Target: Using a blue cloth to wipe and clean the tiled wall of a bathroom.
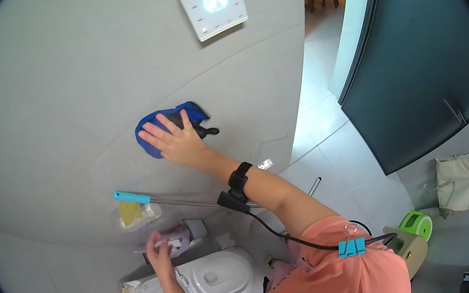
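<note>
My right hand lies flat with spread fingers on a blue and dark grey cloth, pressing it against the light grey wall. A dark loop or tab sticks out of the cloth beside my wrist. Lower down on the left, my left hand hovers above the white toilet with fingers loosely bent and apart. No object shows in it. Just beyond its fingers is a clear lilac plastic package.
A metal pole with a blue grip slants below the cloth. Above, a white control panel is mounted on the wall. At right are a dark door, a hanging cream bag and a green-and-white round object. A black cable runs along my right arm.
</note>
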{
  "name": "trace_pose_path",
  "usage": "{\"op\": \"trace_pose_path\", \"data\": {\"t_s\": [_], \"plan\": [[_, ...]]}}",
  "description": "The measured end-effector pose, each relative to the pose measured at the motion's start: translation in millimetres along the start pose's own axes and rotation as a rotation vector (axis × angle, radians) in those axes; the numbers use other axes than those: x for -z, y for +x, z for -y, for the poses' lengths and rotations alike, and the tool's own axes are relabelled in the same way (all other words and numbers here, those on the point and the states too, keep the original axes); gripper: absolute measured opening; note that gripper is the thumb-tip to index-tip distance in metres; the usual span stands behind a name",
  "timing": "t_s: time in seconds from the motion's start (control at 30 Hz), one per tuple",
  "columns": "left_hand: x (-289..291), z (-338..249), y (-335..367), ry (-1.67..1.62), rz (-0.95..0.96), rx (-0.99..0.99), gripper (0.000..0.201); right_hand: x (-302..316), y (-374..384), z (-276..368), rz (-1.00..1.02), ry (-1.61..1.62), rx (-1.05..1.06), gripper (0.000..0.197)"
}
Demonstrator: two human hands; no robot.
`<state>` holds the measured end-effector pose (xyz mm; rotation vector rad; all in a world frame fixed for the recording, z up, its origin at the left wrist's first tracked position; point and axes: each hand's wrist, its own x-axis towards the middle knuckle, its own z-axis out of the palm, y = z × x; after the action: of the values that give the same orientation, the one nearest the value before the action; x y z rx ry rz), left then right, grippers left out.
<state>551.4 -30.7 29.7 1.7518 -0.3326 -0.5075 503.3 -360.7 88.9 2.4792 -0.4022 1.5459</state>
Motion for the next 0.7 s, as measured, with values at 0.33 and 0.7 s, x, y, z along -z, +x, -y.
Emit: {"op": "trace_pose_path", "data": {"t_s": [0.33, 0.7], "plan": [[-43, -217, 84, 0.817, -0.390, -1.036, 0.103, 100, -34, -183, -0.334, -0.162, -0.682, 0.076], [-67, -259, 132, 0.984, -0.566, -1.033, 0.141, 49, -43, -92, -0.245, -0.136, -0.234, 0.052]]}}
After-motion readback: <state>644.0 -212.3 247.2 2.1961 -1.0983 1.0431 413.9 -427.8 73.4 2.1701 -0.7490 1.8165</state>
